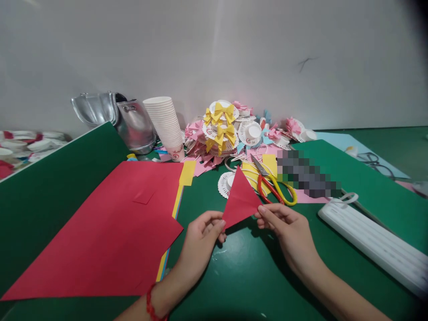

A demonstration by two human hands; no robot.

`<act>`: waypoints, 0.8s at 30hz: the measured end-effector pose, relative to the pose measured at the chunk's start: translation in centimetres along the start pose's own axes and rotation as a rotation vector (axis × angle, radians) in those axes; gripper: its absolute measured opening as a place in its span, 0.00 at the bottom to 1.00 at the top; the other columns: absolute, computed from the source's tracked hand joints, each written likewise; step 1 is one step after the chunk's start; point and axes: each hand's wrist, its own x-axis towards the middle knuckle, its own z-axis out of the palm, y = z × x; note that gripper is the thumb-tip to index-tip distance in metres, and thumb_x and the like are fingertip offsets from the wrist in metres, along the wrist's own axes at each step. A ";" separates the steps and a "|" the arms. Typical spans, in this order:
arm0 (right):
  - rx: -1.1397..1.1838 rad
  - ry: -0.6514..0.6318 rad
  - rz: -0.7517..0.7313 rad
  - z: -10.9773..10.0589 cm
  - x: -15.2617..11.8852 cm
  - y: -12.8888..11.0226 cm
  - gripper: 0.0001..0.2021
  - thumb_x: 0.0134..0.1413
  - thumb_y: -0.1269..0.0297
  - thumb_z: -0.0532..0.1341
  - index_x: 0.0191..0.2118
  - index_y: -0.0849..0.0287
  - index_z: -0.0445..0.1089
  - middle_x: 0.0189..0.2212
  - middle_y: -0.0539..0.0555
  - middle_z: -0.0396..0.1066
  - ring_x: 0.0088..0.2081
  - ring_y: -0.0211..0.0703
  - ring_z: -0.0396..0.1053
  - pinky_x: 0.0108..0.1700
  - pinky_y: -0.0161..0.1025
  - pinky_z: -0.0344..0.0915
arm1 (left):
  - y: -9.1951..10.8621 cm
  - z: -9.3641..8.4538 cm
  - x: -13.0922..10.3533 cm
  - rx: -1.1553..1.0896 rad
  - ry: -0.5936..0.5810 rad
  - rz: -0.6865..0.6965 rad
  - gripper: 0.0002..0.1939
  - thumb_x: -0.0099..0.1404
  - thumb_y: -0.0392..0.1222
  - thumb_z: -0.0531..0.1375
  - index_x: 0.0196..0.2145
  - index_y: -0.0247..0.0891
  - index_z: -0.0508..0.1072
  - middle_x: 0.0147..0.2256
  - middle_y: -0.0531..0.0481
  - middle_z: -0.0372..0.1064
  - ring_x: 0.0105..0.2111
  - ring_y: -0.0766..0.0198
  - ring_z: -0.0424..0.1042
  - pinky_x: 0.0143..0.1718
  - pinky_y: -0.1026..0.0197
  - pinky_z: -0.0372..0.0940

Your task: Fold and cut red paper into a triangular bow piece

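Note:
A red paper triangle (241, 198) is held up over the green table, one point upward. At its lower left corner, my left hand (203, 234) pinches it between thumb and fingers. The right corner is gripped the same way by my right hand (284, 223). Just behind the triangle lie scissors (272, 189) with one red and one yellow handle, and a white paper doily (224, 183) partly covered by the triangle. To the left of my hands rest large red paper sheets (100, 232), with yellow and blue edges showing beneath.
A leaning stack of paper cups (163, 125) stands by a silver container (133, 125). Behind my hands rises a pile of paper crafts with yellow bows (222, 113). A white power strip (371, 245) lies on the right, near a green board (354, 178). Another green panel (67, 191) slopes at left.

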 end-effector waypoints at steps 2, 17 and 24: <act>0.010 0.012 -0.003 -0.2 0.2 0.0 0.10 0.35 0.61 0.69 0.25 0.61 0.74 0.21 0.53 0.73 0.22 0.37 0.68 0.28 0.36 0.69 | 0.1 -0.1 0.0 0.035 -0.024 -0.014 0.07 0.51 0.42 0.59 0.24 0.35 0.69 0.14 0.56 0.63 0.18 0.68 0.63 0.23 0.66 0.58; -0.119 -0.145 0.021 0.2 -0.2 -0.6 0.12 0.33 0.57 0.69 0.21 0.62 0.72 0.17 0.52 0.71 0.19 0.36 0.66 0.24 0.35 0.67 | 0.4 -1.2 1.3 0.157 -0.180 0.111 0.13 0.58 0.47 0.56 0.21 0.37 0.64 0.15 0.59 0.55 0.15 0.71 0.54 0.17 0.68 0.50; -0.151 -0.251 0.083 0.7 -0.8 0.0 0.14 0.36 0.55 0.67 0.21 0.62 0.69 0.17 0.51 0.70 0.19 0.36 0.65 0.25 0.34 0.65 | -0.2 0.3 1.1 0.224 0.099 0.271 0.14 0.60 0.42 0.52 0.19 0.38 0.58 0.19 0.58 0.48 0.21 0.68 0.50 0.22 0.67 0.48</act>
